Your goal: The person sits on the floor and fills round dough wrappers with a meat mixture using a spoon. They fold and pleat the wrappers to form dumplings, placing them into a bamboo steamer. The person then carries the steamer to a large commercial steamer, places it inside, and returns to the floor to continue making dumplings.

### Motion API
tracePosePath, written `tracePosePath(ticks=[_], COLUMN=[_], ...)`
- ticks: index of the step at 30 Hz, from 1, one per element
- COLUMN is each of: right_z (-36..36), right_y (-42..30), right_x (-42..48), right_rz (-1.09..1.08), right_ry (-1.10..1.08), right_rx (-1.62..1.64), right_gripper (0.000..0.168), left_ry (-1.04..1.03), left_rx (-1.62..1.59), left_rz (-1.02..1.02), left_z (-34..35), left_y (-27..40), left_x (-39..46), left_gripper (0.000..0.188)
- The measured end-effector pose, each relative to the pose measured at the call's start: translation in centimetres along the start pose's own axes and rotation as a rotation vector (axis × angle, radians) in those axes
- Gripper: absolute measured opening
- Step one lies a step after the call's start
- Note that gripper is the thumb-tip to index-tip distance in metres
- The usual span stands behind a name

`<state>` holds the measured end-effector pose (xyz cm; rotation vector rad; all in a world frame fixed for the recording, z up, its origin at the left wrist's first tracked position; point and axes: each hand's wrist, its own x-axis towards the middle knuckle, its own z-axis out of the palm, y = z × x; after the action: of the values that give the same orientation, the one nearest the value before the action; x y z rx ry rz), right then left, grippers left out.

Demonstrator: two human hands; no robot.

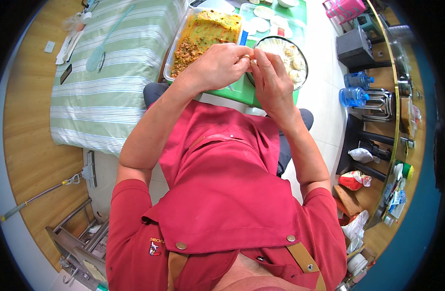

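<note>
My left hand (218, 67) and my right hand (274, 82) meet fingertip to fingertip, pinching a small pale piece of dough (253, 62) that the fingers mostly hide. Below and to the left of them is a rectangular plastic tub (167, 68) holding chopped filling (187, 54), its far part smeared yellow. Under my right hand, a round dark-rimmed steamer tray (307, 69) carries several pleated buns (298, 62) on a mesh liner. Beyond the tray, several flat round dough wrappers (260, 24) lie on a clear plastic lid (299, 29).
The food stands on a green table (240, 92) before my knees. To the left is a bed with a striped cover (109, 94), bearing a fly swatter (95, 58) and a phone (65, 74). Blue water bottles (353, 97) and folded metal-legged stools (379, 105) line the right side.
</note>
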<state>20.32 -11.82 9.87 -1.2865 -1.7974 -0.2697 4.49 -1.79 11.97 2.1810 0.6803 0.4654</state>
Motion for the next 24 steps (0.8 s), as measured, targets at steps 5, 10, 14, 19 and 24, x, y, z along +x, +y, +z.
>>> tracePosePath(ticks=[5, 10, 14, 19, 24], right_z=[-0.1, 0.5, 0.1, 0.3, -0.2], right_y=[0.4, 0.0, -0.6, -0.5, -0.8], right_x=[-0.6, -1.1, -0.5, -0.4, -0.7], right_rz=[0.143, 0.275, 0.098, 0.027, 0.014], right_ry=[0.027, -0.006, -0.036, -0.007, -0.059], right_rx=[0.066, 0.181, 0.057, 0.091, 0.062], right_gripper=[0.041, 0.04, 0.046, 0.051, 0.049], left_ry=[0.072, 0.372, 0.365, 0.324, 0.24], left_rx=[-0.409, -1.208, -0.98, -0.774, -0.762], left_rz=[-0.078, -0.133, -0.158, -0.187, -0.187], left_z=[1.8, 8.8, 7.7, 5.6, 4.9], left_y=[-1.2, -1.2, -0.8, -0.4, -0.6], left_x=[-0.9, -1.8, -1.9, -1.8, -1.8], left_gripper=[0.051, 0.065, 0.065, 0.069, 0.071])
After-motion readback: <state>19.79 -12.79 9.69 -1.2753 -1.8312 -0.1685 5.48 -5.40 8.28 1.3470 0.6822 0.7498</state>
